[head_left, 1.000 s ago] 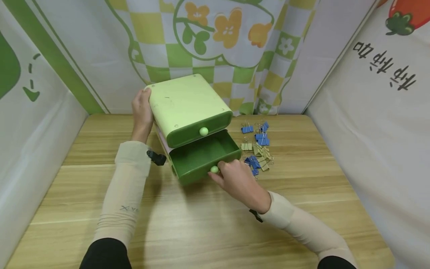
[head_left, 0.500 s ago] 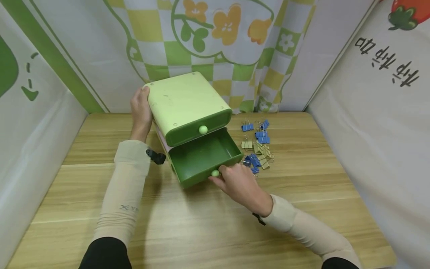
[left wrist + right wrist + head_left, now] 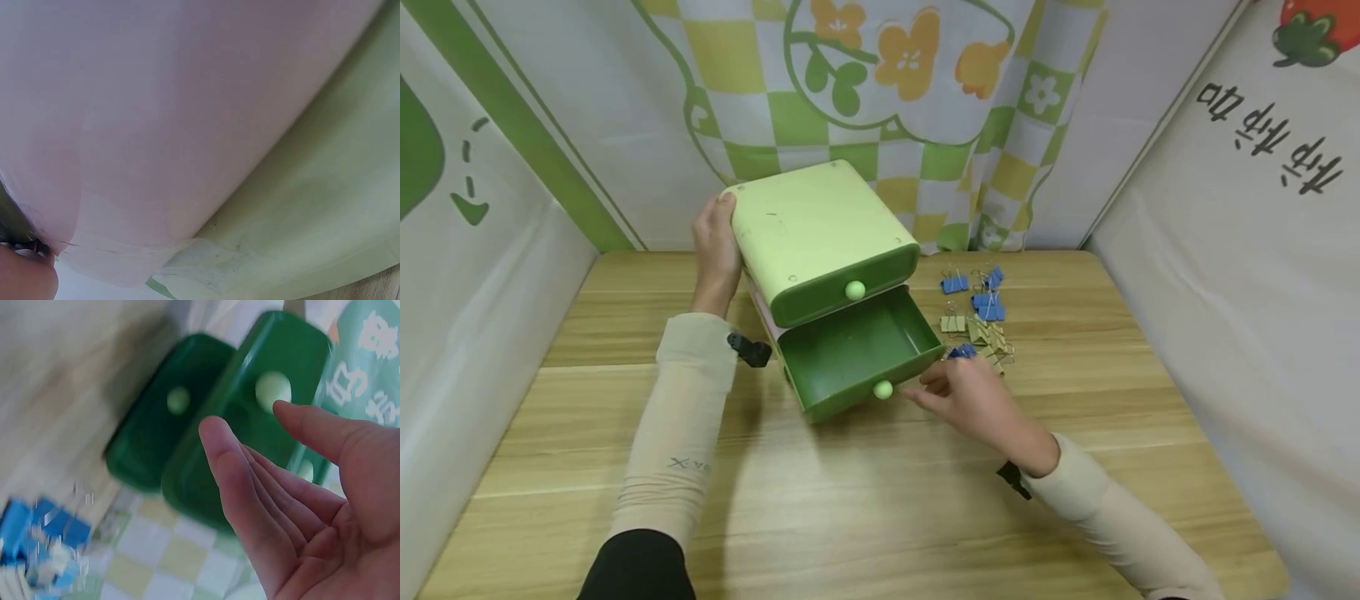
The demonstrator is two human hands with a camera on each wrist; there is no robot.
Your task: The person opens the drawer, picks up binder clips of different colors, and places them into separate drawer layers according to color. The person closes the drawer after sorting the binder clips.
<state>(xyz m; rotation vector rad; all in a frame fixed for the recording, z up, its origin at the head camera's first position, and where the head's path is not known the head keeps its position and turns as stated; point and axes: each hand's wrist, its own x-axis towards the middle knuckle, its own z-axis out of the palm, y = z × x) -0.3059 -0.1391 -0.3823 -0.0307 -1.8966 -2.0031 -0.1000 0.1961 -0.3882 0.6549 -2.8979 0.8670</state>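
Note:
A light green drawer cabinet [image 3: 820, 225] with dark green fronts stands on the table, turned at an angle. Below its top drawer, another drawer [image 3: 842, 406] is pulled out, and nothing lies in it. My left hand [image 3: 716, 254] holds the cabinet's rear left side, thumb at the top edge; the other fingers are mostly hidden. In the left wrist view the pink side panel [image 3: 137, 125] fills much of the picture. Just right of the round drawer knob [image 3: 882, 389], my right hand [image 3: 981, 404] hovers with thumb and fingers apart, holding nothing. A lower drawer [image 3: 147, 434] shows in the right wrist view.
Blue binder clips [image 3: 990, 307] and yellow-green binder clips [image 3: 952, 323] lie loose to the right of the cabinet, several partly behind my right hand. A checkered curtain [image 3: 898, 154] hangs behind the wooden table [image 3: 842, 517].
The drawer has come a little further out. My right hand has let go of its knob and moved off to the right. The left hand stays on the cabinet.

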